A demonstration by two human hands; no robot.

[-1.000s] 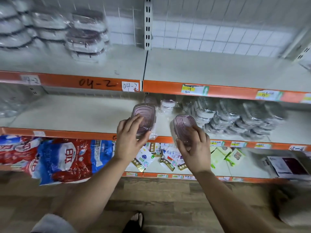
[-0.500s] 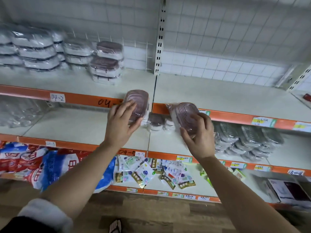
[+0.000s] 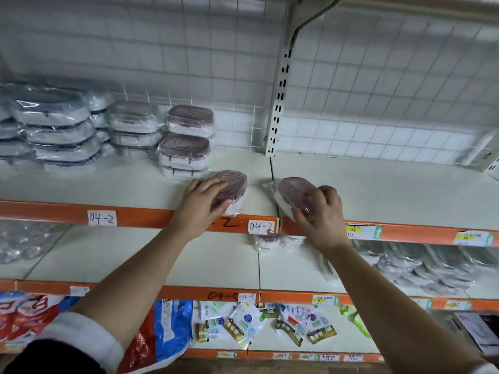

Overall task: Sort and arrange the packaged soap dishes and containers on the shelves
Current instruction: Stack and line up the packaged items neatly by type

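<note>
Mauve plastic all round: both hands are up at the white upper shelf [image 3: 378,190] with the orange front lip, each with one film-wrapped oval dish. The left hand [image 3: 201,203] has its fingers draped over the top of the left mauve dish [image 3: 232,182] and its thumb hooked at the near edge, so it's gripping it. That dish sits low at the front of the shelf. It looks touched down, but I can't swear to it. The right hand [image 3: 321,211] pinches the near end of the right mauve dish [image 3: 293,188] with curled fingers. That one is tilted over the seam between the two bays, its near end hanging past the lip.

What matters next: the stack of matching mauve-topped white dishes [image 3: 186,143] is just behind the left mauve dish and a touch to its left. So the left hand is clearly the nearer one. The right mauve dish is further off, across the seam. The stacked ones lie long axis left-to-right, while the left mauve dish is skewed diagonally. I reckon it needs a small twist and a lift to land on top. Grey-lidded wrapped containers [image 3: 54,122] fill the far left.
</note>
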